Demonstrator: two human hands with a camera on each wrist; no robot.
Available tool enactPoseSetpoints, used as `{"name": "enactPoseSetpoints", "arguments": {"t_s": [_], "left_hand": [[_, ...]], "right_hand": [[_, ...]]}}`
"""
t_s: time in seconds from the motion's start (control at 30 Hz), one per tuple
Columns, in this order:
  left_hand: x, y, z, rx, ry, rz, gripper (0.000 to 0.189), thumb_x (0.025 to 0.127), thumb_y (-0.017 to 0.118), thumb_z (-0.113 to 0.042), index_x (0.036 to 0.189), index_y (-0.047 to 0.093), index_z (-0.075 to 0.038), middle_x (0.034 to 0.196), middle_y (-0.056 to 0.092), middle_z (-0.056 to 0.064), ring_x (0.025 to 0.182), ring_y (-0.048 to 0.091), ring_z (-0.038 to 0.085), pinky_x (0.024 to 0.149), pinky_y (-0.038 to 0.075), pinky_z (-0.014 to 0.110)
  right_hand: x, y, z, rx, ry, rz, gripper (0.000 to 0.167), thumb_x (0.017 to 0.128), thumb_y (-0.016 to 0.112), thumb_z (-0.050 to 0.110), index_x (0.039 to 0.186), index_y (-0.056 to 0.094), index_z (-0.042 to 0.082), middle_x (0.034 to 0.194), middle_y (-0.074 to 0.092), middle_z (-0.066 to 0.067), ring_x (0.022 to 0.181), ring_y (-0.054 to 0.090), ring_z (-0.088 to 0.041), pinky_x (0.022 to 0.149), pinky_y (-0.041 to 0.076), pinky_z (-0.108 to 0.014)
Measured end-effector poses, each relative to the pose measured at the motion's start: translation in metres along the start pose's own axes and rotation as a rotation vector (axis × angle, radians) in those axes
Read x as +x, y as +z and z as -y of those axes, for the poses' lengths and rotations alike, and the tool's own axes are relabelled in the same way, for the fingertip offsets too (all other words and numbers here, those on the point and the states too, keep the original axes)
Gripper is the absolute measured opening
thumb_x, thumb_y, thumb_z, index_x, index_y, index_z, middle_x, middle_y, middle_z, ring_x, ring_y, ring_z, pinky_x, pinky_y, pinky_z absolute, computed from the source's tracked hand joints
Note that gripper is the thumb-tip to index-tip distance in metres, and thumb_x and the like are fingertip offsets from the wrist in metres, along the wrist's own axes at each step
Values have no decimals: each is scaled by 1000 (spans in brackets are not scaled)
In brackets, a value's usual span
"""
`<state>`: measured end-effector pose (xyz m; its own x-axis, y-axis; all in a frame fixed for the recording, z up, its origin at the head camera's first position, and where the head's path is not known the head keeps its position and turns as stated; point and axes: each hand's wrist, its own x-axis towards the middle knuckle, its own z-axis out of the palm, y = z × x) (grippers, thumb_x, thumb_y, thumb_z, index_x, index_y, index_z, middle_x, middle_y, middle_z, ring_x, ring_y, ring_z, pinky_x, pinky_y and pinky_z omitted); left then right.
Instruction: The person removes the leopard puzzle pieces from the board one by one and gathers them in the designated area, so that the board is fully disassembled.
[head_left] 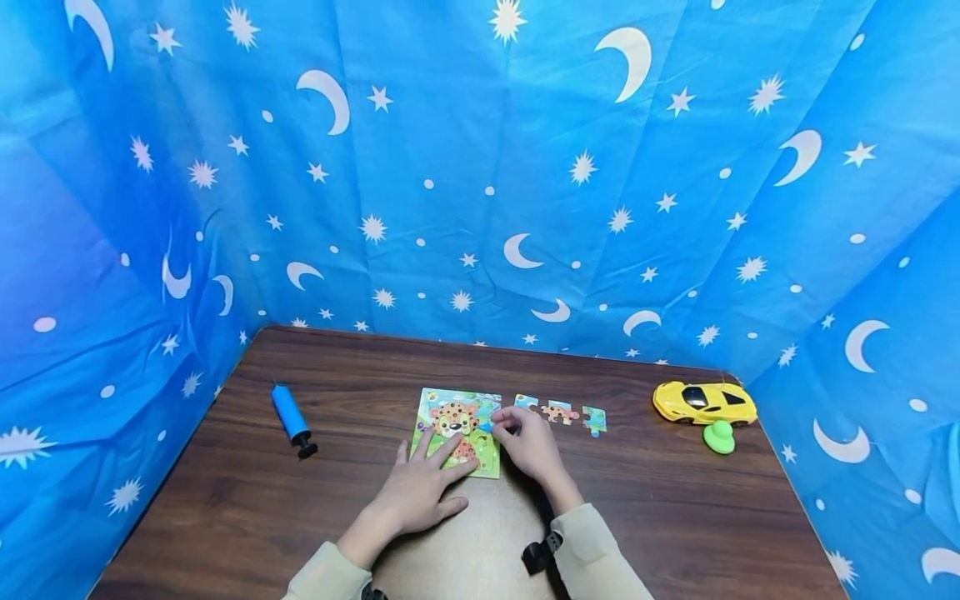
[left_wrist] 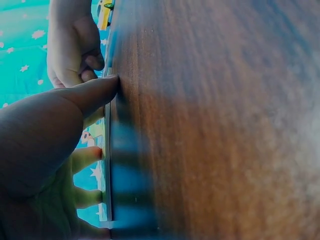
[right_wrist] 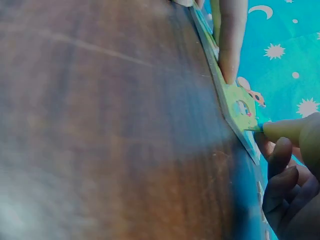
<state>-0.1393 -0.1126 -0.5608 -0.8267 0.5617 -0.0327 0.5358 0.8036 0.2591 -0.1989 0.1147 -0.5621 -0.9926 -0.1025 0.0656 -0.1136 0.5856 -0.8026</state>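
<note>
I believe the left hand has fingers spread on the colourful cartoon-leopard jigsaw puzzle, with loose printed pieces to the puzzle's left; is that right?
Almost: the left hand has fingers spread on the jigsaw puzzle, but the head view shows the loose printed pieces on the puzzle's right.

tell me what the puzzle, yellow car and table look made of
Puzzle: probably card or thin wood, printed; it lies flat with a thin, straight edge. Yellow car: likely hard plastic, smooth and shiny, with a moulded-looking body. Table: dark wood-grain with a pale sheen, perhaps laminate or varnished wood.
</note>
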Motion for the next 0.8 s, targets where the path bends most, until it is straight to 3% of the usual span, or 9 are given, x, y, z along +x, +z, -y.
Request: {"name": "enactPoseSetpoints", "arguments": {"t_s": [0.23, 0.43, 0.6, 0.8], "left_hand": [[0, 2, 2, 13, -9, 3, 58, 100, 59, -59, 154, 52, -39, 170, 28, 6, 152, 19, 51, 107, 25, 82], [0, 2, 2, 19, -10, -1, 57, 100, 59, -58, 153, 53, -39, 169, 30, 6, 151, 20, 51, 106, 26, 82], [0, 3, 2, 13, -11, 1, 57, 100, 60, -58, 153, 53, -39, 169, 30, 6, 151, 20, 51, 105, 26, 82], [0, 3, 1, 1, -6, 2, 57, 100, 60, -58, 153, 53, -38, 168, 31, 7, 151, 20, 51, 105, 26, 83]], "right_hand": [[1, 6, 0, 14, 18, -67, 7, 92, 77, 12, 98, 80, 14, 81, 73, 7, 78, 66, -13, 80, 53, -42], [6, 10, 3, 22, 106, -76, 7, 91, 77, 14, 97, 80, 15, 81, 73, 7, 81, 68, -14, 85, 54, -45], [6, 8, 4, 140, 139, -106, 11, 90, 75, 10, 100, 79, 7, 81, 73, 1, 76, 65, -15, 74, 53, -36], [-2, -10, 1, 342, 148, -96, 14, 94, 70, 4, 106, 74, -2, 85, 71, -9, 61, 60, -18, 55, 48, -26]]}}
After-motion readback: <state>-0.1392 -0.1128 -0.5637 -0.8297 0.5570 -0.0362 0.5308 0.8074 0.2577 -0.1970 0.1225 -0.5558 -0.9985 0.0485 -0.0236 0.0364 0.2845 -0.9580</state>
